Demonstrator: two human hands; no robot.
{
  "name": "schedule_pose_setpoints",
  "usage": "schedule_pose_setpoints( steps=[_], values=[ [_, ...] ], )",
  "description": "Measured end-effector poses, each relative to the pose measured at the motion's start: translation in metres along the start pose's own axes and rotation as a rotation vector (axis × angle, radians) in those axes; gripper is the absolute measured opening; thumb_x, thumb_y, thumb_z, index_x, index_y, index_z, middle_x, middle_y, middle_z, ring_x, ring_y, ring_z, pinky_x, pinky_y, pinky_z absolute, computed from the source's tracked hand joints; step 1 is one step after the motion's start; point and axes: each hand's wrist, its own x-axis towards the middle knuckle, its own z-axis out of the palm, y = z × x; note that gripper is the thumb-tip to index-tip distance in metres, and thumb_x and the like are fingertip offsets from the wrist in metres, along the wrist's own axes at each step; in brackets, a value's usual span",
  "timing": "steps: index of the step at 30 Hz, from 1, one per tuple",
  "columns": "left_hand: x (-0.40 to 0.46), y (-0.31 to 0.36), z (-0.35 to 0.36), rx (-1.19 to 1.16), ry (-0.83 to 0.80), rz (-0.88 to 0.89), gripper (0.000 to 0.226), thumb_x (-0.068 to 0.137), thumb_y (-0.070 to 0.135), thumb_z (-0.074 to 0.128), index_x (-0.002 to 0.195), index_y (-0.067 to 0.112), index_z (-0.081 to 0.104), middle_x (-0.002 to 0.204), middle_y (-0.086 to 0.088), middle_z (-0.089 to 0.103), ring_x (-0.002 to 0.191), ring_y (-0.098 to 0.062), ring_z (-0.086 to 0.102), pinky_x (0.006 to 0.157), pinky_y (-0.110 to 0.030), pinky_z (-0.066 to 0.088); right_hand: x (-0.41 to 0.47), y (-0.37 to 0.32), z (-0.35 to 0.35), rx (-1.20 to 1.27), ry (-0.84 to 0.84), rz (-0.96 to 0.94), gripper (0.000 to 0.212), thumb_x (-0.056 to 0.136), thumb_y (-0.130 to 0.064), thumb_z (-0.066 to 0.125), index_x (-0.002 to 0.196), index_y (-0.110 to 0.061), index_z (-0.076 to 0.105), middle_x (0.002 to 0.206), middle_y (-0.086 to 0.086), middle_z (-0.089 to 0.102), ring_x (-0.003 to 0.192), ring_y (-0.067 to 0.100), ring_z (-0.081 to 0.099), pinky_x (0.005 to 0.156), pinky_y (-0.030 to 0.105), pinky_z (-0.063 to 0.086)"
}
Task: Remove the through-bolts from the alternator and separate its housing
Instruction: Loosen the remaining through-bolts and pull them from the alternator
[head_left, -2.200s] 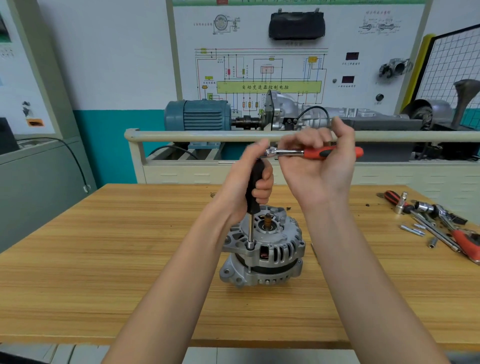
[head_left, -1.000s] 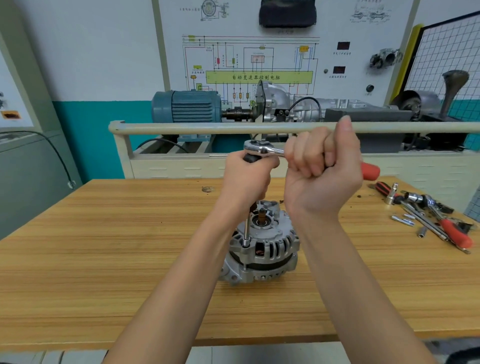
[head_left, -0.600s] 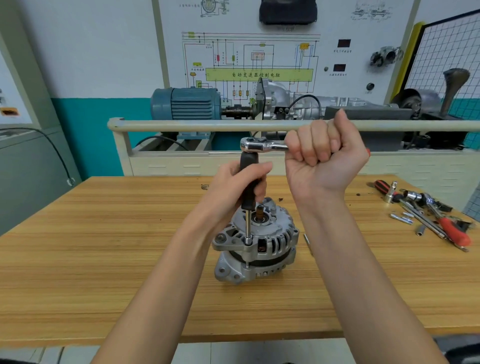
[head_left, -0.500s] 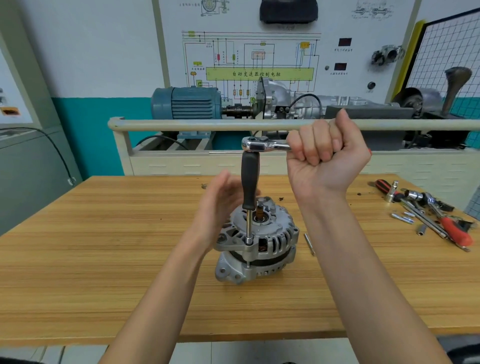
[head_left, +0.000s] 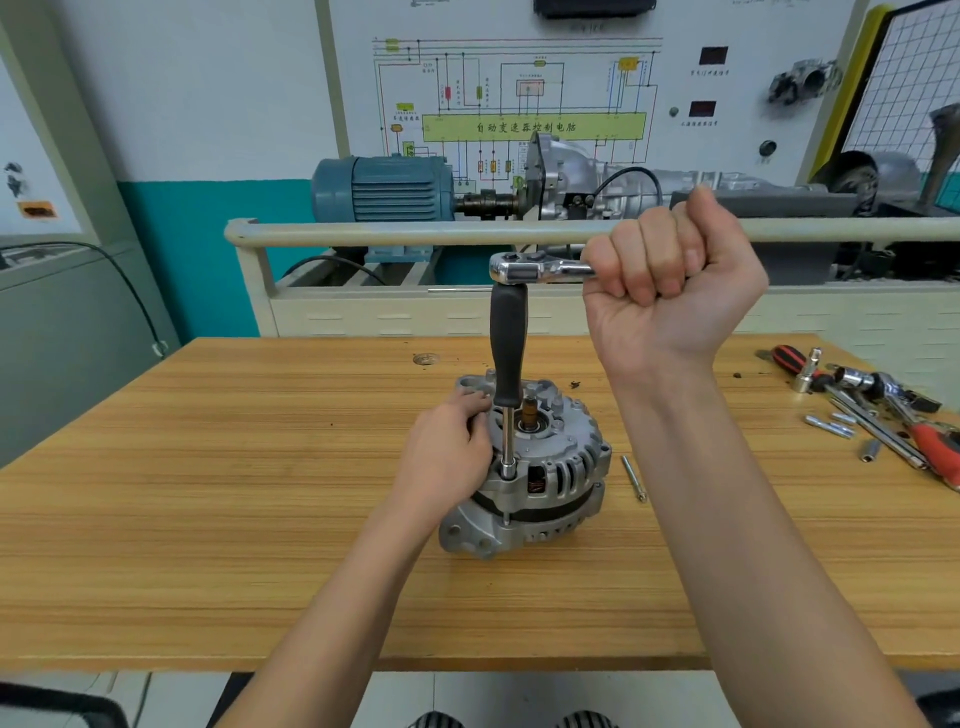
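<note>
On the worktop: we find the alternator (head_left: 524, 467) standing near the middle of the wooden worktop (head_left: 208, 519), shaft end up, its housing halves together.
Left hand: we see the left hand (head_left: 447, 457) laid against the left side of the alternator's upper housing, fingers curled over its rim and gripping it.
Right hand: we note the right hand (head_left: 670, 291) raised above and to the right of the alternator, fist closed around the handle of the ratchet wrench (head_left: 540, 269); the handle itself is hidden inside the fist.
Tool: we record the chrome ratchet head projecting left from the fist, with a black-gripped extension (head_left: 508, 353) hanging straight down from it; its socket end (head_left: 508, 470) sits on a bolt at the front edge of the upper housing.
Loose bolt: we observe one long through-bolt (head_left: 634, 478) lying on the worktop just right of the alternator, apart from it.
Other tools: we log a cluster of sockets, bits and red-handled tools (head_left: 872, 410) at the right end of the worktop, well apart from the alternator.
Background: we note a blue electric motor (head_left: 384, 189) coupled to a gearbox behind a rail, beneath a wiring diagram board (head_left: 519, 104).
</note>
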Motion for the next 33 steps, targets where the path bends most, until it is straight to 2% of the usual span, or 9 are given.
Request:
schedule_pose_setpoints(
  steps=[6, 8, 10, 15, 17, 21, 27, 30, 33],
  values=[
    [-0.001, -0.003, 0.001, -0.003, 0.016, 0.034, 0.028, 0.098, 0.01, 0.044, 0.11, 0.004, 0.068, 0.108, -0.021, 0.069, 0.11, -0.036, 0.059, 0.089, -0.044, 0.047, 0.005, -0.002, -0.003, 0.052, -0.007, 0.045, 0.046, 0.083, -0.013, 0.041, 0.038, -0.017, 0.033, 0.032, -0.005, 0.023, 0.036, 0.009, 0.01, 0.035, 0.022, 0.019],
    [0.002, -0.008, 0.002, -0.03, 0.034, 0.052, 0.027, 0.097, 0.009, 0.045, 0.108, 0.006, 0.07, 0.098, -0.016, 0.072, 0.095, -0.026, 0.065, 0.071, -0.032, 0.05, 0.008, 0.0, -0.003, 0.11, 0.004, 0.099, 0.047, 0.083, -0.012, 0.041, 0.037, -0.017, 0.033, 0.031, -0.005, 0.023, 0.037, 0.009, 0.009, 0.036, 0.022, 0.018],
    [0.005, -0.013, 0.002, -0.106, 0.009, 0.063, 0.028, 0.096, 0.007, 0.046, 0.106, 0.011, 0.072, 0.083, 0.002, 0.072, 0.057, -0.009, 0.06, 0.043, -0.019, 0.034, 0.012, 0.005, -0.005, 0.148, 0.009, 0.154, 0.047, 0.082, -0.011, 0.041, 0.036, -0.016, 0.033, 0.031, -0.005, 0.024, 0.037, 0.009, 0.008, 0.036, 0.022, 0.016],
    [0.017, -0.024, -0.002, -0.204, -0.08, 0.114, 0.027, 0.096, 0.009, 0.048, 0.108, 0.013, 0.072, 0.101, -0.001, 0.071, 0.084, -0.011, 0.052, 0.074, -0.02, 0.041, 0.026, 0.03, -0.012, 0.295, -0.027, 0.337, 0.048, 0.083, -0.011, 0.04, 0.036, -0.013, 0.035, 0.033, -0.005, 0.019, 0.036, 0.008, 0.011, 0.038, 0.022, 0.016],
    [0.022, -0.027, -0.004, -0.176, -0.099, 0.14, 0.03, 0.097, 0.008, 0.047, 0.116, 0.016, 0.07, 0.116, -0.001, 0.07, 0.092, -0.009, 0.055, 0.074, -0.008, 0.039, 0.034, 0.039, -0.012, 0.279, 0.025, 0.363, 0.049, 0.083, -0.011, 0.04, 0.035, -0.013, 0.035, 0.03, -0.003, 0.024, 0.035, 0.008, 0.011, 0.037, 0.022, 0.016],
    [0.03, -0.022, -0.004, -0.206, -0.238, 0.118, 0.028, 0.099, 0.012, 0.045, 0.11, 0.026, 0.067, 0.101, -0.004, 0.067, 0.087, -0.015, 0.046, 0.065, -0.015, 0.029, 0.045, 0.034, -0.019, 0.388, 0.12, 0.411, 0.049, 0.087, -0.012, 0.039, 0.04, -0.022, 0.028, 0.039, -0.009, 0.013, 0.035, 0.007, 0.009, 0.037, 0.02, 0.013],
    [0.037, -0.02, -0.005, -0.264, -0.305, 0.125, 0.027, 0.1, 0.012, 0.045, 0.107, 0.029, 0.065, 0.098, -0.004, 0.061, 0.09, -0.017, 0.046, 0.069, -0.023, 0.032, 0.031, 0.017, -0.021, 0.33, 0.165, 0.259, 0.05, 0.086, -0.011, 0.039, 0.037, -0.016, 0.03, 0.033, -0.004, 0.021, 0.037, 0.008, 0.009, 0.037, 0.022, 0.015],
    [0.031, -0.015, -0.013, -0.372, -0.294, 0.116, 0.028, 0.102, 0.017, 0.043, 0.107, 0.009, 0.07, 0.097, -0.006, 0.063, 0.089, -0.02, 0.052, 0.079, -0.031, 0.04, 0.022, 0.013, -0.013, 0.22, 0.178, 0.156, 0.048, 0.086, -0.011, 0.04, 0.039, -0.018, 0.031, 0.034, -0.005, 0.022, 0.032, 0.008, 0.014, 0.037, 0.021, 0.017],
    [0.022, 0.006, -0.029, -0.754, -0.152, 0.096, 0.04, 0.104, 0.031, 0.033, 0.101, 0.014, 0.07, 0.101, -0.005, 0.074, 0.1, -0.02, 0.068, 0.088, -0.023, 0.049, 0.01, 0.008, -0.005, 0.116, 0.127, 0.083, 0.047, 0.084, -0.012, 0.042, 0.039, -0.018, 0.033, 0.035, -0.005, 0.023, 0.031, 0.009, 0.019, 0.036, 0.022, 0.02]
  ],
)
